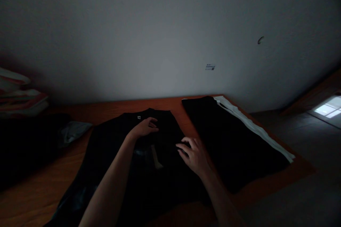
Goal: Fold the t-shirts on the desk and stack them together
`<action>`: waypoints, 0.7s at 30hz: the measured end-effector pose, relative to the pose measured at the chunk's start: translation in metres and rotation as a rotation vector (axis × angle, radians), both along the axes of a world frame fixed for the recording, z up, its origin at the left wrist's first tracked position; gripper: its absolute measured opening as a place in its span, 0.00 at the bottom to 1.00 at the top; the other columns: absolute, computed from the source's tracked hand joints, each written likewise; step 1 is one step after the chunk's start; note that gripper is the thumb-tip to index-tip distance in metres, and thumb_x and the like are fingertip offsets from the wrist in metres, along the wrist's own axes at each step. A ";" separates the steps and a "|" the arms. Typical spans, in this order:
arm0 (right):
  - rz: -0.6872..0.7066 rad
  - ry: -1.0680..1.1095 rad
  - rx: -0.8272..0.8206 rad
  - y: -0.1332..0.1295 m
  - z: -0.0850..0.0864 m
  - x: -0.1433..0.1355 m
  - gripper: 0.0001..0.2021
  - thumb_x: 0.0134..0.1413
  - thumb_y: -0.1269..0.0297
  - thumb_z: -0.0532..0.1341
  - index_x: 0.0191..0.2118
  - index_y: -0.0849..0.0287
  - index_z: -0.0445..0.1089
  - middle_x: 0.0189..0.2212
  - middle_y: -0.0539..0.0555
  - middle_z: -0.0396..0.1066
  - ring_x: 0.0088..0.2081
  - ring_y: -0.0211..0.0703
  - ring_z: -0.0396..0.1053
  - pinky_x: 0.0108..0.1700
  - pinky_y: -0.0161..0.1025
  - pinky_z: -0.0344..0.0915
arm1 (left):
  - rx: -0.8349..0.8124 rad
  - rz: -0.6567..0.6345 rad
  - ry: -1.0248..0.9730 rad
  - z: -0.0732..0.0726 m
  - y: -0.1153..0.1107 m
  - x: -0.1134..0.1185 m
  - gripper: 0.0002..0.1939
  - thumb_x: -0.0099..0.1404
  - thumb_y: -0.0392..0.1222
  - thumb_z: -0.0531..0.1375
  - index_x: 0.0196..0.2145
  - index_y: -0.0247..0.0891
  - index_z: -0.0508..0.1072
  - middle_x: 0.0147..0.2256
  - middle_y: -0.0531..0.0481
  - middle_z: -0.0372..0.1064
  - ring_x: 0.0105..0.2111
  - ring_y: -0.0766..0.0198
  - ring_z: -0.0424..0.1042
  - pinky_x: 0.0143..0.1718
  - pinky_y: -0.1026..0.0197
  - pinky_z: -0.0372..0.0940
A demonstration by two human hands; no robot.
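A black shirt lies spread out flat, its neckline toward the wall, with a small pale label inside the collar. A light printed mark shows on its chest. My left hand is over the upper part of the shirt, just below the collar, its fingers loosely bent and apart. By the shirt's right edge is my right hand, fingers curved and spread, with no cloth visible between them. Whether either hand touches the fabric is hard to tell in the dim light.
To the right lies a flat black garment with a white cloth along its far edge. Dark clothing is heaped at left, beside stacked striped fabric. The wooden table meets a grey wall.
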State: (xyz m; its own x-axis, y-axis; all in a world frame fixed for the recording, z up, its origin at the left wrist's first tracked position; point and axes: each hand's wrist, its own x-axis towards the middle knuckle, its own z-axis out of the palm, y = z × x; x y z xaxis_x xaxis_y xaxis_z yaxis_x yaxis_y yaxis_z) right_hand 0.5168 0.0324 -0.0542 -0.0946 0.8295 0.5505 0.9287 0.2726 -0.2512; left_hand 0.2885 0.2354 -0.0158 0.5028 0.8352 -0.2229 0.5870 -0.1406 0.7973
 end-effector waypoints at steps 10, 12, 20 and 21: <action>0.131 0.115 -0.088 -0.009 0.018 -0.003 0.13 0.62 0.60 0.59 0.28 0.53 0.76 0.34 0.53 0.76 0.39 0.45 0.73 0.46 0.44 0.67 | 0.163 -0.052 0.003 -0.005 0.005 -0.009 0.16 0.43 0.40 0.72 0.32 0.44 0.78 0.31 0.50 0.77 0.35 0.52 0.77 0.42 0.57 0.68; 0.130 0.123 -0.123 -0.008 0.017 -0.004 0.14 0.63 0.59 0.58 0.26 0.53 0.74 0.29 0.52 0.75 0.35 0.43 0.72 0.44 0.43 0.67 | 0.235 -0.040 0.041 -0.003 0.001 -0.002 0.14 0.45 0.39 0.72 0.33 0.43 0.78 0.32 0.49 0.77 0.36 0.52 0.76 0.45 0.56 0.68; 0.062 0.135 -0.085 -0.002 0.005 -0.005 0.08 0.61 0.62 0.61 0.31 0.53 0.74 0.32 0.52 0.76 0.36 0.43 0.73 0.42 0.40 0.67 | 0.576 -0.342 -0.110 -0.022 -0.049 0.072 0.23 0.73 0.48 0.53 0.61 0.36 0.69 0.67 0.36 0.60 0.68 0.49 0.58 0.68 0.47 0.50; 0.068 0.129 -0.096 -0.001 0.003 -0.005 0.06 0.60 0.62 0.62 0.31 0.53 0.74 0.32 0.51 0.76 0.37 0.43 0.73 0.42 0.40 0.66 | 0.574 -0.348 -0.059 -0.028 -0.052 0.078 0.26 0.73 0.50 0.52 0.63 0.35 0.67 0.69 0.35 0.56 0.69 0.47 0.54 0.69 0.45 0.48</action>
